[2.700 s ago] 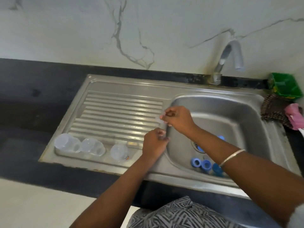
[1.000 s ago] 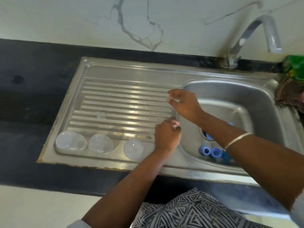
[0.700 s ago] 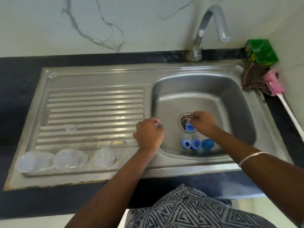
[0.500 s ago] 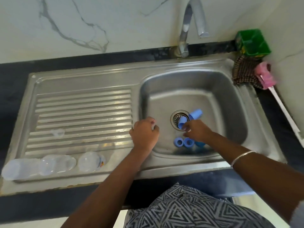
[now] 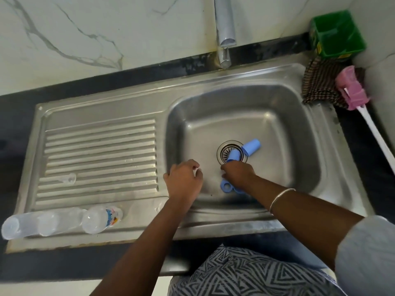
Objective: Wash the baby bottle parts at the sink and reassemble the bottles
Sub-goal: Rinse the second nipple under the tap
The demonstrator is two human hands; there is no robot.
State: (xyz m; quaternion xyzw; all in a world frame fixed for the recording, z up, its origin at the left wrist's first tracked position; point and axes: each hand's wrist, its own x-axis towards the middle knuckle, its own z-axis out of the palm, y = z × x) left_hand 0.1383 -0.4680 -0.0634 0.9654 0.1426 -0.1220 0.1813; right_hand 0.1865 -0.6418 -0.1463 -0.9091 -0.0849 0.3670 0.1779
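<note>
hands [image 5: 210, 178] low over sink basin [image 5: 299, 129], blue caps [image 5: 251, 147] near drain

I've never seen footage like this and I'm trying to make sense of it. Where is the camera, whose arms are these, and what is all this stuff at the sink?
There is no machine: a person wears a camera on the head, looking down at their own arms. The left hand is curled at the steel sink edge, apparently around something small and clear. The right hand reaches among blue bottle parts by the drain; what it grips is hidden. Three clear bottles lie on the draining board. A pink brush, a cloth and a green tub sit at right.
</note>
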